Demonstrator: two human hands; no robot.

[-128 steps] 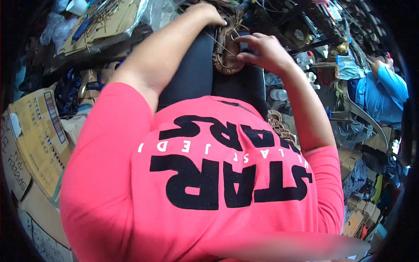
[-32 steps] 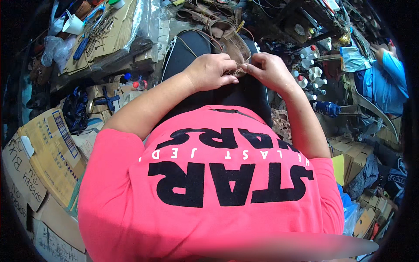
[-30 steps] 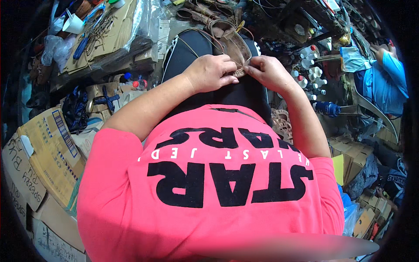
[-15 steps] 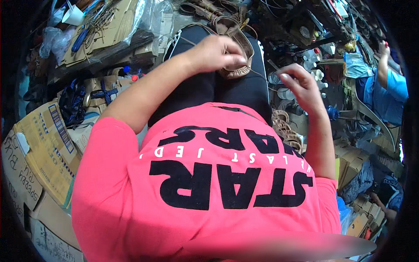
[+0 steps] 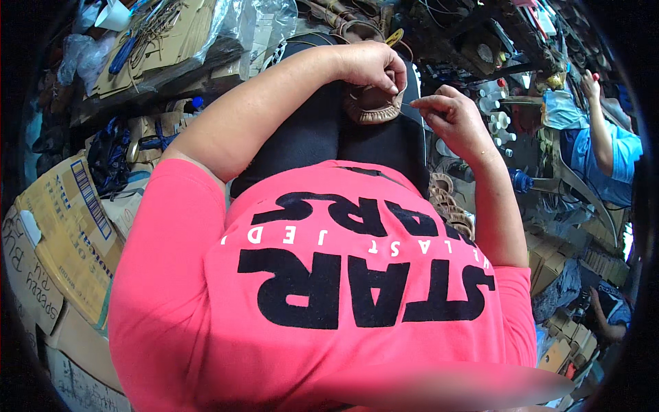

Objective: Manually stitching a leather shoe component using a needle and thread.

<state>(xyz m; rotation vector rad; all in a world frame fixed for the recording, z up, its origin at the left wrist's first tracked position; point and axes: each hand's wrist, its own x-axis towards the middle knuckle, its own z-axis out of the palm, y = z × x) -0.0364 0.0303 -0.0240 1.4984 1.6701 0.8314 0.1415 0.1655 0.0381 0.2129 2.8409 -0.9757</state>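
A brown leather moccasin with a gathered, stitched toe rests on my dark-trousered lap, toe toward me. My left hand lies over its far part, thumb and fingers pinched at the shoe's right rim. To the right of the toe, my right hand pinches a thin needle whose tip reaches the gathered seam. How far the needle enters the leather is too small to tell. My left fingers partly hide the shoe's opening.
More brown shoes lie beside my right hip. Cardboard boxes stand at left. Sheets of cardboard and a plastic bag sit far left. Several bottles stand at right, near a co-worker in a blue shirt.
My right hand has come up and left, bringing the needle to the shoe's toe. My left hand has shifted slightly right and now pinches at the rim.
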